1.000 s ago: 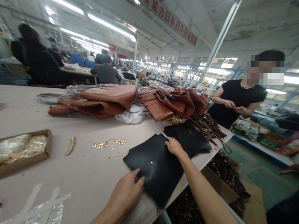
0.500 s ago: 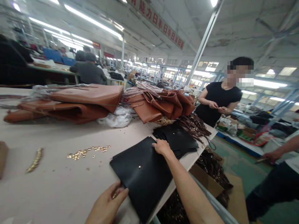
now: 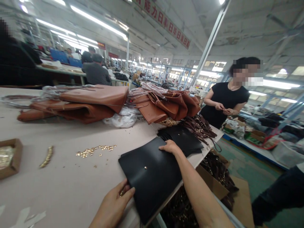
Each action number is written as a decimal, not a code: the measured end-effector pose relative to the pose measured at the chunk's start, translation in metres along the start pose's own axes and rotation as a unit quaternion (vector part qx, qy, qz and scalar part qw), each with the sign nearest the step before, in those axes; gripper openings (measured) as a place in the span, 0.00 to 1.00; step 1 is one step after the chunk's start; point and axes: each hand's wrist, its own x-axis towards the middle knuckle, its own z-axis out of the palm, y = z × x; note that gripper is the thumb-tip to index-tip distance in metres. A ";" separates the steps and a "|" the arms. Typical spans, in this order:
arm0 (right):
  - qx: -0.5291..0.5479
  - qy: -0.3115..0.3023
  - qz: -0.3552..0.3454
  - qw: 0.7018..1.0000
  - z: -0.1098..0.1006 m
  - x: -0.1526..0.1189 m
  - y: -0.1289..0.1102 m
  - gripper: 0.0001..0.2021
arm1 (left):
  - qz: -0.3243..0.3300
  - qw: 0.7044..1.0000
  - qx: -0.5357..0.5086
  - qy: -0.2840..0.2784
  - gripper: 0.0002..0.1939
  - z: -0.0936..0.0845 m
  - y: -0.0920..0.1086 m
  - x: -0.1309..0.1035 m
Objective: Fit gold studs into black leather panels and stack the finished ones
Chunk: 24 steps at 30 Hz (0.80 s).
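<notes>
A stack of black leather panels (image 3: 152, 183) lies near the table's front edge, with a small gold stud in the top one. My left hand (image 3: 114, 202) is closed at the stack's near left edge, thumb on top and fingers curled at the rim. Small gold pieces (image 3: 122, 192) show inside those curled fingers. At the far edge, my right hand (image 3: 171, 147) grips the top panel, thumb over the surface; its other fingertips are partly hidden. Just beyond it lies a second pile of black panels (image 3: 187, 139). Loose gold studs (image 3: 89, 152) are scattered left of the stack.
Brown leather bags (image 3: 95, 95) are piled at the back. A row of gold pieces (image 3: 47, 156) and a cardboard box (image 3: 16, 160) sit at left. Dark brown straps (image 3: 201, 128) lie at the table's right end. A person in black (image 3: 228, 95) stands beyond.
The view has swung slightly left, bringing more of the cardboard box into sight. Both hands stay at the black stack. The passer-by at far right has moved mostly out of frame.
</notes>
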 end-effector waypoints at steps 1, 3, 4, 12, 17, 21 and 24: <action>0.013 -0.007 0.004 1.000 0.000 0.000 0.001 0.17 | 0.000 1.000 0.004 -0.002 0.35 0.000 0.001 0.000; 0.043 -0.022 0.013 0.999 -0.001 -0.001 0.004 0.16 | 0.005 1.000 0.009 -0.003 0.34 -0.001 0.002 -0.001; 0.062 -0.030 0.017 0.997 -0.003 -0.003 0.006 0.15 | 0.009 1.000 0.007 -0.004 0.34 -0.001 0.003 -0.002; 0.290 -0.154 0.004 0.945 -0.020 -0.038 0.035 0.20 | 0.006 1.000 0.009 -0.003 0.35 -0.004 -0.003 -0.001; 0.381 -0.168 -0.005 0.909 -0.016 -0.069 0.048 0.17 | -0.009 1.000 -0.014 0.011 0.34 -0.012 -0.021 0.013; 0.457 -0.064 -0.034 0.887 -0.037 -0.084 0.057 0.18 | -0.014 1.000 0.009 0.000 0.28 -0.017 -0.026 0.017; 0.502 0.053 -0.048 0.862 -0.078 -0.086 0.075 0.23 | -0.013 0.999 0.028 0.015 0.25 -0.017 -0.028 0.015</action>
